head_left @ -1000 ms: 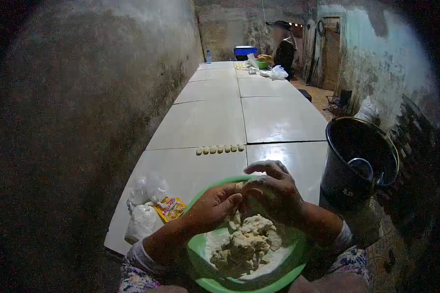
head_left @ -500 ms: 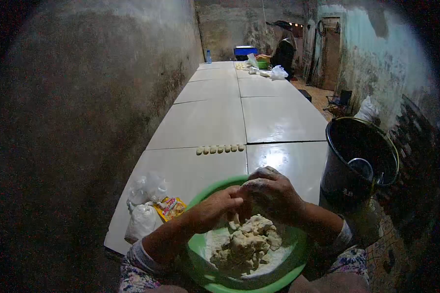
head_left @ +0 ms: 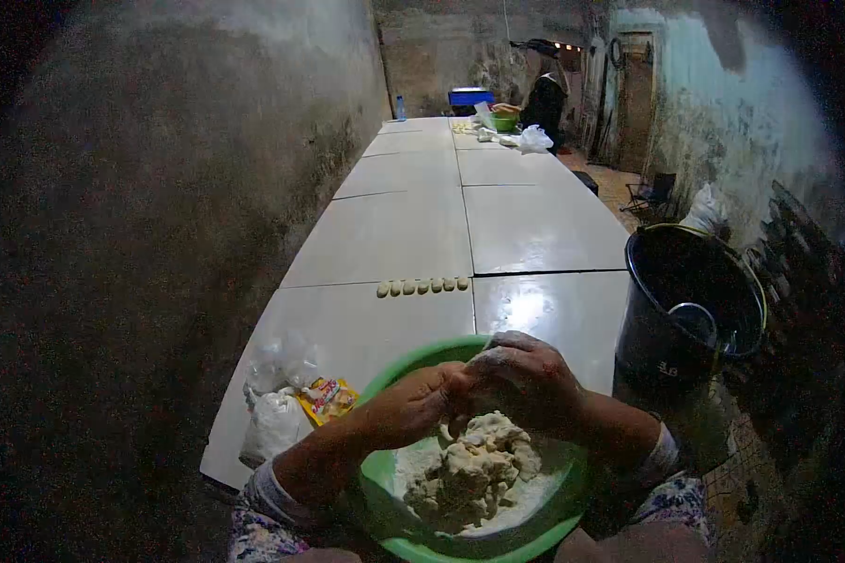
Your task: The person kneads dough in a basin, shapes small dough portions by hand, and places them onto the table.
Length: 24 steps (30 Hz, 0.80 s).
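Note:
My left hand [head_left: 421, 402] and my right hand [head_left: 528, 373] meet over the far part of a green bowl [head_left: 394, 537], fingers closed against each other. A pale bit of dough [head_left: 447, 433] shows just beneath the fingers; most of what they grip is hidden. White flour dusts the back of my right hand. Below them, a lumpy, crumbly mass of dough [head_left: 479, 474] lies in the bowl with loose flour around it. Beyond the bowl, several small shaped dough pieces [head_left: 422, 287] sit in a row on the white table [head_left: 376, 324].
Left of the bowl are a plastic bag of white powder [head_left: 274, 424] and a yellow packet [head_left: 329, 400]. A black bucket [head_left: 662, 352] stands at the right edge. At the far end, a person [head_left: 545, 94] stands by another green bowl [head_left: 504, 123] and white bags [head_left: 535, 139].
My fingers have drawn closer together, the left thumb now tucked in, and my right hand is slightly lower. The far person has straightened up a little. The dough row is unchanged.

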{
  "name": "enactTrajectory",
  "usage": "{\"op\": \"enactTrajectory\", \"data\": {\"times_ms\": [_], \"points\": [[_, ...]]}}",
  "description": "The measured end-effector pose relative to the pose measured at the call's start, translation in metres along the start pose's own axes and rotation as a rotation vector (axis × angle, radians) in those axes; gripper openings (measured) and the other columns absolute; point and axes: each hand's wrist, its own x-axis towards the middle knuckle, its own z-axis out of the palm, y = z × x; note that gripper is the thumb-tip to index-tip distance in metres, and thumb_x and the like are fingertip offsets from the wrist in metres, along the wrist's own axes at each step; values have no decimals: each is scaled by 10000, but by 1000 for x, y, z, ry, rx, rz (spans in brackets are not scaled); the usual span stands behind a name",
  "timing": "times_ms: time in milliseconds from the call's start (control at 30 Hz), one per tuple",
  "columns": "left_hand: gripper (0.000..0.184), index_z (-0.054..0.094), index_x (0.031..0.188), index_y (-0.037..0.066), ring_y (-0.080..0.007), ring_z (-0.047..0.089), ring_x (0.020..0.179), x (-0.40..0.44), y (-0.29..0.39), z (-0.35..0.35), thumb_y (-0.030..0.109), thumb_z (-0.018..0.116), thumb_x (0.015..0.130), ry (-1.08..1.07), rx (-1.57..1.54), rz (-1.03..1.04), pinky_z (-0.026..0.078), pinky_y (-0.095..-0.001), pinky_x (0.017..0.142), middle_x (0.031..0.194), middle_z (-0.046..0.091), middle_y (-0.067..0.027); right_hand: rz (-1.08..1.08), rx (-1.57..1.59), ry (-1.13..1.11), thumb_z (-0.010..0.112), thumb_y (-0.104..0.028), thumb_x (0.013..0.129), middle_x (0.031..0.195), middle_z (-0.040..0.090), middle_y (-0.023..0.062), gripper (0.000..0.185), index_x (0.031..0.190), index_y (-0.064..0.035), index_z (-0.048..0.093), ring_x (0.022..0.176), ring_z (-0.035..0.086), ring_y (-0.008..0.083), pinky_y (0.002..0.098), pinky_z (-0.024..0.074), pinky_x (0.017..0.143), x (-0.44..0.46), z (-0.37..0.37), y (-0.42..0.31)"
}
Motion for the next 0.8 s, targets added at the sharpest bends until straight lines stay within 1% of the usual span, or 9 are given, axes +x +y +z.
{"op": "enactTrajectory", "data": {"times_ms": [133, 267, 333, 367, 467, 533, 633, 767, 800], "points": [[533, 505, 1052, 15, -79, 472, 674, 2, -1, 1, 516, 381, 921, -24, -22, 83, 418, -231, 629, 757, 497, -5, 88, 25, -20, 660, -140, 748, 834, 576, 131, 247, 982, -94, 598, 798, 601, 314, 386, 502, 679, 6, -5, -7], [421, 556, 968, 27, -66, 470, 652, -3, 3, 4, 428, 433, 940, 150, -55, 11, 410, -224, 607, 738, 529, 14, 150, 177, 48, 665, -177, 777, 933, 541, 152, 259, 1014, -108, 585, 774, 585, 327, 392, 499, 688, 10, 1, -11], [350, 563, 932, 33, -55, 461, 605, -5, 8, 5, 365, 451, 950, 246, 66, -83, 397, -212, 568, 697, 526, 29, 76, 224, 85, 681, -179, 761, 968, 521, 158, 314, 1041, -100, 562, 784, 583, 328, 389, 498, 702, 14, -3, -11], [341, 565, 894, 34, -50, 450, 566, -3, 7, 8, 355, 462, 947, 336, 23, -31, 375, -201, 531, 662, 515, 34, 92, 225, 41, 689, -169, 743, 965, 523, 155, 342, 1048, -96, 552, 794, 580, 330, 391, 496, 706, 13, -4, -10], [381, 566, 871, 35, -50, 451, 565, -6, 5, 2, 393, 457, 942, 227, 46, -20, 364, -200, 524, 668, 522, 28, 127, 188, -18, 687, -138, 724, 937, 538, 146, 300, 990, -82, 561, 795, 567, 333, 389, 486, 682, 10, -3, -8], [408, 557, 901, 38, -61, 460, 584, -3, -1, -3, 429, 442, 937, 147, -32, -8, 372, -210, 531, 688, 530, 13, 34, 68, 59, 723, -64, 701, 836, 567, 120, 278, 949, -41, 600, 754, 571, 266, 359, 485, 658, 9, -2, -5], [436, 536, 946, 40, -71, 471, 616, 0, -1, -3, 462, 428, 930, 46, -54, 43, 387, -221, 554, 715, 532, -2, 22, 41, 97, 700, -32, 711, 815, 573, 117, 226, 916, -42, 606, 724, 571, 261, 356, 483, 632, 11, -3, -3], [270, 511, 968, 35, -74, 451, 625, -3, 0, 2, 285, 410, 969, 74, 93, 29, 414, -243, 580, 715, 490, -2, 30, 69, 87, 681, -21, 719, 802, 568, 123, 225, 931, -47, 608, 722, 566, 277, 355, 480, 624, 9, -2, -2], [270, 511, 968, 35, -74, 451, 625, -4, 0, 3, 285, 410, 969, 74, 93, 29, 414, -243, 580, 715, 490, -2, 98, 143, 63, 650, -58, 749, 828, 569, 126, 191, 932, -43, 599, 744, 574, 274, 356, 482, 652, 8, -2, -3]]}}
